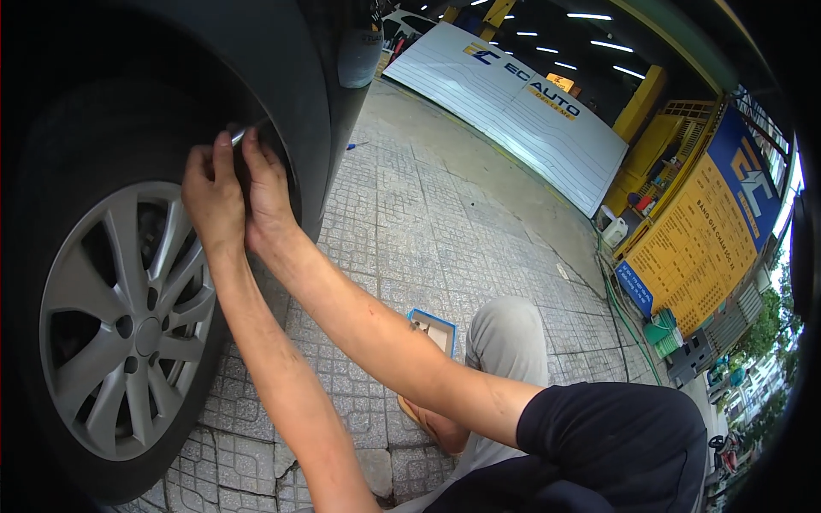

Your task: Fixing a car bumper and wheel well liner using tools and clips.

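Observation:
A car wheel with a silver multi-spoke alloy rim and a black tyre fills the left side. Both my hands reach up to the tyre's top, inside the dark wheel arch. My left hand presses its fingers against the tread. My right hand sits right beside it, pinching a small shiny metal tool whose tip points into the tyre. The tool's lower part is hidden by my fingers.
I crouch on grey patterned paving. A small blue-rimmed tray lies by my knee and sandalled foot. A white signboard leans at the back; a yellow board, green containers and a hose stand at the right.

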`<action>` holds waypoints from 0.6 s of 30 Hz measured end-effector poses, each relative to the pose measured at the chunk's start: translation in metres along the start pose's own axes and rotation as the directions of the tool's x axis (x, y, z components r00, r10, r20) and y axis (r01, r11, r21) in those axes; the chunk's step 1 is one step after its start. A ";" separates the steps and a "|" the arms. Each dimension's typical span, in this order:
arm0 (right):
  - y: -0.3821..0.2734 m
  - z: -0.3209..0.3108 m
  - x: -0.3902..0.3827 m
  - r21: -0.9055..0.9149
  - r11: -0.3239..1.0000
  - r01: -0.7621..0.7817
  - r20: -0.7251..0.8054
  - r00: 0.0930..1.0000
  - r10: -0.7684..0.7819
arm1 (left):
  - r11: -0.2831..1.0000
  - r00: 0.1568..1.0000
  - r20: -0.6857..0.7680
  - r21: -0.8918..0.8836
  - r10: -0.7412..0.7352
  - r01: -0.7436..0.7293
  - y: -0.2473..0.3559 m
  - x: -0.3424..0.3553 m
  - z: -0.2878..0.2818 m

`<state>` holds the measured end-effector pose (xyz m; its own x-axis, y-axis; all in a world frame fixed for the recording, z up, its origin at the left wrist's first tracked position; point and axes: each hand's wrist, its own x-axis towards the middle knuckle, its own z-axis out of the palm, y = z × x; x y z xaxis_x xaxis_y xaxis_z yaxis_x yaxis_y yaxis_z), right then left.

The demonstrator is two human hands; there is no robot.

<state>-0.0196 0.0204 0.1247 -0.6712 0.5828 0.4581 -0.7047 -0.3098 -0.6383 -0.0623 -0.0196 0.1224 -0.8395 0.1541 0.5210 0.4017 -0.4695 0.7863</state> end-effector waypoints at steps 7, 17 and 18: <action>-0.004 0.008 -0.005 -0.117 0.993 -0.022 -0.051 0.999 0.016 | 0.999 0.997 -0.076 0.049 0.027 -0.024 0.005 -0.008 0.001; -0.012 0.010 -0.003 -0.176 0.983 -0.043 -0.104 0.994 0.025 | 0.995 0.998 0.034 -0.079 -0.059 0.062 0.000 -0.002 -0.002; -0.011 0.009 -0.003 -0.177 0.984 -0.035 -0.106 0.994 0.016 | 0.995 0.998 0.042 -0.083 -0.057 0.060 0.000 -0.002 -0.002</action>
<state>-0.0117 0.0150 0.1363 -0.6543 0.6539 0.3799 -0.6290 -0.1917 -0.7534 -0.0616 -0.0213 0.1208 -0.8450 0.2164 0.4890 0.3191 -0.5296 0.7859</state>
